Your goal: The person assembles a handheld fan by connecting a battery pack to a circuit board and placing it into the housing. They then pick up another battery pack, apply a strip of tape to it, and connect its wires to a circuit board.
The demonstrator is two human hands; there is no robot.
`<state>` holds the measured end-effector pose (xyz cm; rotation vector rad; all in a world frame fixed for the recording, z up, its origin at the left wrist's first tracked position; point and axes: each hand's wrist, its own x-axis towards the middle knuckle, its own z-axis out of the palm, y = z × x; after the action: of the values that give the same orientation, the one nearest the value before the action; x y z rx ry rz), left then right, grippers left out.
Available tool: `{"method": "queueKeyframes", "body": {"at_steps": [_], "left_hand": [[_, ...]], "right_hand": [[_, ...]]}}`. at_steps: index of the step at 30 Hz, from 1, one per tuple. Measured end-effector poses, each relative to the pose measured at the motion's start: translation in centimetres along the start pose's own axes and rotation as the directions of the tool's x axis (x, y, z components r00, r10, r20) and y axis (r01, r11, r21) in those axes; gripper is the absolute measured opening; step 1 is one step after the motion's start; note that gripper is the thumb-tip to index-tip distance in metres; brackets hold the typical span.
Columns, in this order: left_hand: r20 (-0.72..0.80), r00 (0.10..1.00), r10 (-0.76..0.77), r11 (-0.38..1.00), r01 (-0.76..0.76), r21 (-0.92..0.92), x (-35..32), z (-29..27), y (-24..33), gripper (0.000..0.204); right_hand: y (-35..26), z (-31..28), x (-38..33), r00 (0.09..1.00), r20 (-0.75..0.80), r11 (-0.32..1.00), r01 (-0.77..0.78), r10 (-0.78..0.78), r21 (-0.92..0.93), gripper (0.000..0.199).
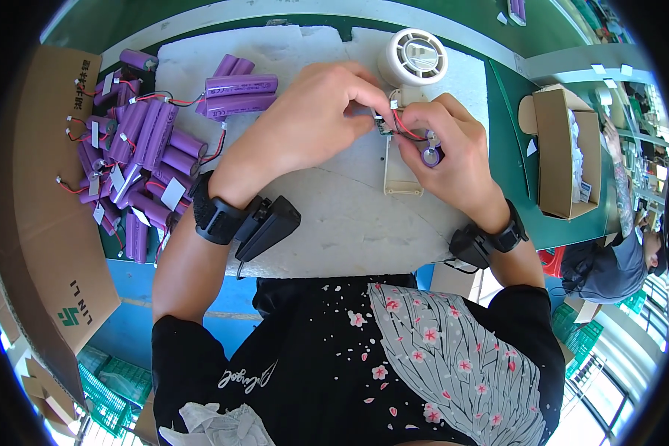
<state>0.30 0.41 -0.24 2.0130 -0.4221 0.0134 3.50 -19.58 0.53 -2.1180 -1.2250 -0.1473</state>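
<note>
Cardboard box [48, 223]: lies open along the far left edge, its flap facing up.
Battery pile [130, 160]: purple cylindrical cells with red and black leads and white tags, heaped between the box and the white foam sheet [334, 223].
Paired cells [239, 94]: purple ones lying on the sheet's upper left part, near the left hand.
Left hand [308, 119]: knuckles up over the sheet, fingers curled shut, thumb and forefinger pinching a small circuit board [383, 125] with its wires; a black band with a black unit sits on the wrist.
Fan [412, 63]: a cream handheld one, round grille head at the top, its open handle shell [403, 177] lying on the sheet under both hands.
Red wire [403, 126]: runs from the board toward the right hand.
Right hand [453, 152]: fingers closed around a purple battery cell [430, 156], held just above the handle shell; black wrist strap too.
Open carton [565, 152]: on the green table at right, white pieces inside.
Another person [617, 253]: at the right edge, one arm reaching along the table.
</note>
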Motion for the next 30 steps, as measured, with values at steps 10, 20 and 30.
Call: {"method": "queueKeyframes", "body": {"at_steps": [10, 20, 30], "left_hand": [[0.176, 0.979, -0.107, 0.982, 0.132, -0.137, -0.1, -0.1, 0.8, 0.019], [0.118, 0.973, -0.2, 0.918, 0.228, -0.324, 0.0, 0.8, 0.1, 0.015], [0.081, 0.987, -0.138, 0.938, 0.157, -0.31, 0.1, 1.0, -0.4, 0.012]], "right_hand": [[0.0, 0.1, -0.1, 1.0, -0.011, 1.0, 0.008, -0.007, 0.019, 0.034], [0.0, -0.1, -0.2, 1.0, -0.016, 0.998, -0.006, 0.007, 0.061, 0.033], [0.3, -0.6, -0.2, 0.994, -0.105, 0.995, 0.038, -0.028, 0.096, 0.01]]}}
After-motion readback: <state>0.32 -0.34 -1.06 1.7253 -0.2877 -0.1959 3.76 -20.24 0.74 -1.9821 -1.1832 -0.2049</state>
